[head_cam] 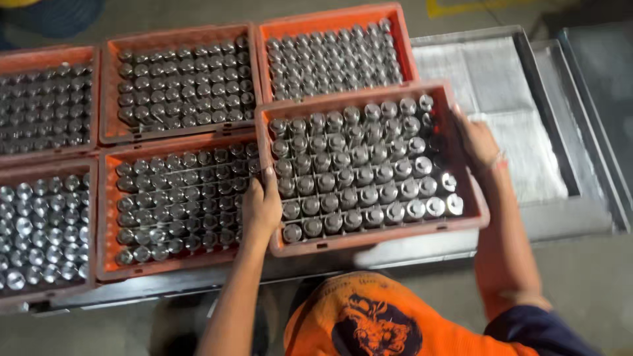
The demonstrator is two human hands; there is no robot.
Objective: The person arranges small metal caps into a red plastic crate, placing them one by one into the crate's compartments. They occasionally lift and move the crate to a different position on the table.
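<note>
An orange plastic crate (pixel 369 237) packed with rows of upright shiny metal cylinders (pixel 359 175) sits slightly askew at the front right of the group. My left hand (pixel 260 207) grips its left wall, thumb over the rim. On the opposite side, my right hand (pixel 478 142) holds the crate's right wall. The crate overlaps the edge of the one behind it and juts past the table's front.
Several more orange crates (pixel 175 82) of the same metal parts fill the metal table (pixel 580 224) to the left and behind. White padded sheeting (pixel 501 86) covers the bare right part of the table. Grey floor lies below, and my orange shirt (pixel 369 316) shows at the bottom.
</note>
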